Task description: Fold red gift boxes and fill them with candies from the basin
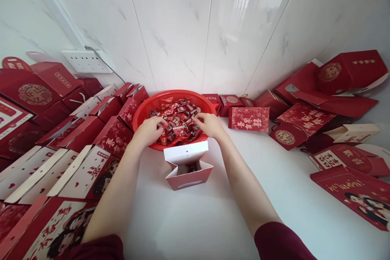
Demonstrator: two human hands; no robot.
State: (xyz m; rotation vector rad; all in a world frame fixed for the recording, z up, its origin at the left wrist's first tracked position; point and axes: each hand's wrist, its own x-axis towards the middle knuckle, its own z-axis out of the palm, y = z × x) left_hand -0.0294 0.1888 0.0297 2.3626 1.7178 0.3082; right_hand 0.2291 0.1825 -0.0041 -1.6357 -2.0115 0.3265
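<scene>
A red plastic basket stands against the tiled wall, filled with small red wrapped candies. My left hand reaches in over its left rim, fingers curled and pinched at a wrapped candy. Over the right side is my right hand, its fingers bent together low on the pile; what lies between those fingertips is hidden. In front of the basket, between my forearms, an open red and white paper gift box stands upright. Its white flap is raised, and something dark red shows inside.
Rows of red and white gift boxes fill the left side. More boxes, some lying flat or tilted, are heaped on the right, including a red box near the basket. A white power strip with a cable is on the wall.
</scene>
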